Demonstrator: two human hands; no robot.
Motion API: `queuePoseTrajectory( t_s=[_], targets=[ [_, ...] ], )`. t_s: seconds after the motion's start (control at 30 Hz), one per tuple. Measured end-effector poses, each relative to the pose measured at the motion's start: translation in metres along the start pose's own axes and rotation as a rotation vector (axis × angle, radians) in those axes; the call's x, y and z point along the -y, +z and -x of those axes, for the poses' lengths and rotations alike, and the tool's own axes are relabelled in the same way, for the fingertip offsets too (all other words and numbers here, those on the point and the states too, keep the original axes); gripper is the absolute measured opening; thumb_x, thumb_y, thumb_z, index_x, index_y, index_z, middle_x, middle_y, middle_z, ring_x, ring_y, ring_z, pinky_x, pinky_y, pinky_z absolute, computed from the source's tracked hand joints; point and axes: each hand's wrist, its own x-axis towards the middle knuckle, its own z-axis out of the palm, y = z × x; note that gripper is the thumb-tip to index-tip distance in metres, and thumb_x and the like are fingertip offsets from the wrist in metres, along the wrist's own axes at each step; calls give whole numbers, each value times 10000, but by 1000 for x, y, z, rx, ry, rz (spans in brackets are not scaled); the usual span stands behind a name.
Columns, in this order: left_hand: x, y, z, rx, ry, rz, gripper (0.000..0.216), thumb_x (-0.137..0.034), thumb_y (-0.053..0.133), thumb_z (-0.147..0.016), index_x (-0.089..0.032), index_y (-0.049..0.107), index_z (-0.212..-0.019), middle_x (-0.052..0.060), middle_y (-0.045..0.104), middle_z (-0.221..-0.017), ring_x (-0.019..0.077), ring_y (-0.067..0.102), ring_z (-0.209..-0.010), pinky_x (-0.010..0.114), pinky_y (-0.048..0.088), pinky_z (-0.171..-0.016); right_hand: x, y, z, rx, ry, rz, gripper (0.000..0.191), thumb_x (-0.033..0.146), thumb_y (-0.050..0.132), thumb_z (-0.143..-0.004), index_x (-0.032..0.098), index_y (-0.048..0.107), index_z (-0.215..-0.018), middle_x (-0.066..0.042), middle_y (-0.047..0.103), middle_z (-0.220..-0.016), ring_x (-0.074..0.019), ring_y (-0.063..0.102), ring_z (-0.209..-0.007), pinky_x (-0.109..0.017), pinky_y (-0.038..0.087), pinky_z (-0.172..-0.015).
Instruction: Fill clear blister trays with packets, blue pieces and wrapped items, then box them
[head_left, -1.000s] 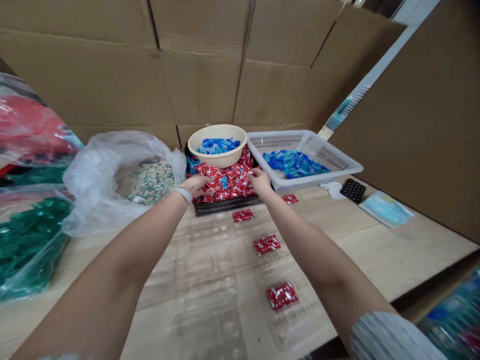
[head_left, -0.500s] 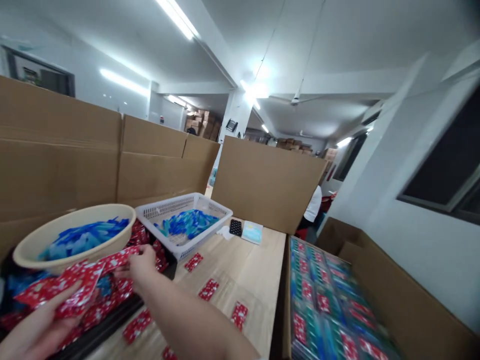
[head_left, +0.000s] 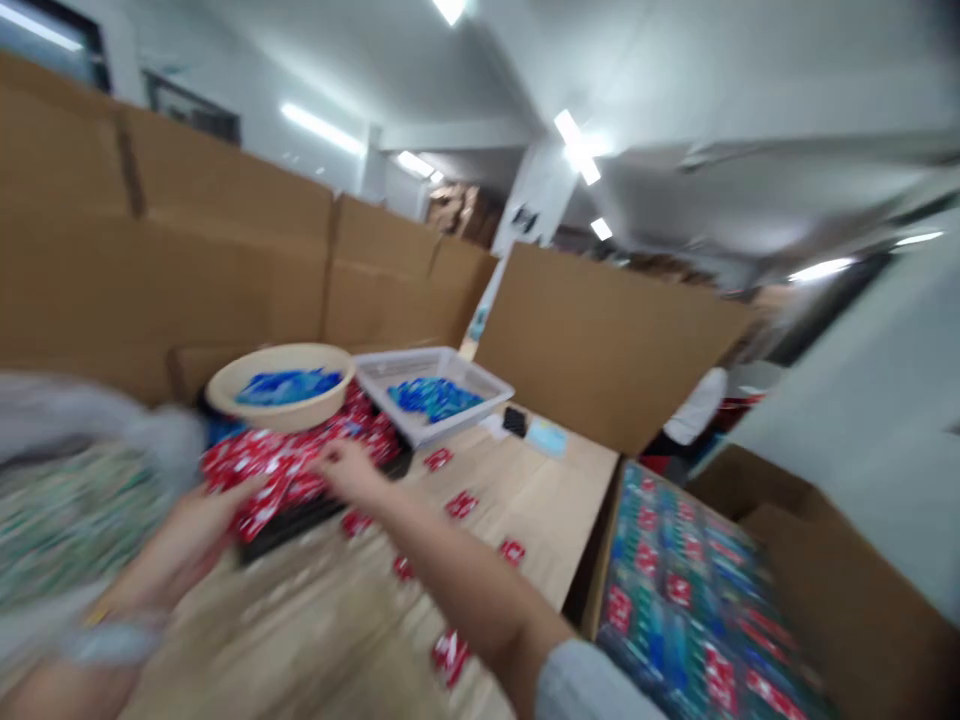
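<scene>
My left hand, blurred by motion, is closed on a bunch of shiny red packets with white marks. The fingers of my right hand are bent together beside the red heap; whatever they pinch blends into the packets behind and is smeared. That heap fills a dark tray, and a cream basin of blue pieces stands over its back part. Several single red packets lie spaced out across the wooden table.
Behind the packets is a white plastic basket with blue pieces. A black item and a light-blue packet lie near it. Cardboard panels border the table. At right is a box of packed goods; at left, a plastic bag.
The view has swung left and back, bringing the plastic bag into sight. Both hands stay at the red packets; the long red strip earlier stretched between them no longer shows clearly.
</scene>
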Motion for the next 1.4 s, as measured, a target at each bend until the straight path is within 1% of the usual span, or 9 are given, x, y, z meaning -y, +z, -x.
queuePoseTrajectory(
  t_s=[0.2, 0.4, 0.5, 0.63, 0.83, 0.93, 1.07, 1.2, 1.4],
  targets=[
    [1, -63, 73, -316, -41, 131, 217, -31, 571, -669, -123, 618, -860, 45, 669, -799, 124, 620, -613, 200, 513, -508, -39, -15, 52, 62, 147, -75, 202, 297, 535, -650, 188, 394, -555, 97, 309, -414, -41, 279, -337, -179, 224, -349],
    [24, -83, 137, -383, -276, 140, 186, -25, 530, -703, -98, 621, -849, 86, 672, -836, 156, 636, -652, 249, 537, -553, -53, 33, 59, 93, 204, 65, 230, 254, 551, -645, 192, 390, -494, 90, 300, -365, -60, 299, -331, -205, 232, -385],
    [32, -96, 159, -434, -234, 92, 193, -51, 572, -692, -102, 624, -871, 86, 672, -862, 143, 632, -648, 210, 518, -526, -55, 38, 54, 45, 184, 179, 262, 176, 651, -536, 176, 410, -434, 67, 355, -379, -75, 369, -409, -209, 263, -450],
    [37, -117, 191, -526, -200, -1, 342, -108, 682, -615, -125, 614, -949, 85, 668, -921, 161, 637, -747, 195, 511, -586, -69, 27, 82, 64, 4, 292, 171, 244, 603, -632, 165, 502, -518, 23, 484, -482, -108, 452, -515, -214, 312, -514],
    [50, -98, 200, -320, -281, 40, 501, -213, 725, -583, -120, 571, -1051, 103, 644, -1008, 222, 593, -942, 307, 445, -858, -51, 54, 151, 77, -294, 509, 186, 303, 498, -752, 161, 605, -809, -94, 599, -842, -185, 525, -771, -279, 390, -653],
    [59, -87, 200, -299, -283, 28, 483, -221, 742, -550, -114, 595, -998, 94, 654, -975, 224, 599, -915, 313, 442, -841, -33, 81, 174, 305, -317, 248, 201, 319, 499, -749, 160, 579, -842, -72, 591, -821, -156, 535, -723, -258, 414, -621],
    [70, -101, 218, -465, -259, 97, 362, -267, 744, -538, -121, 612, -842, 37, 666, -741, 150, 615, -659, 249, 472, -635, -35, 110, 186, 674, 12, -49, 210, 337, 466, -735, 175, 478, -601, 56, 422, -455, -71, 380, -364, -187, 298, -369],
    [71, -127, 244, -731, -249, 158, 298, -284, 742, -523, -141, 569, -718, -18, 598, -571, 93, 538, -484, 198, 410, -469, -37, 136, 164, 434, 83, -65, 207, 319, 475, -723, 175, 452, -576, 59, 414, -452, -69, 385, -379, -186, 301, -392],
    [59, -130, 254, -526, -310, 88, 288, -265, 704, -580, -142, 602, -820, 22, 631, -703, 117, 562, -590, 224, 427, -555, -3, 164, 149, 349, -152, 248, 200, 353, 556, -702, 157, 567, -669, -13, 542, -612, -113, 473, -565, -218, 351, -527]
  ],
)
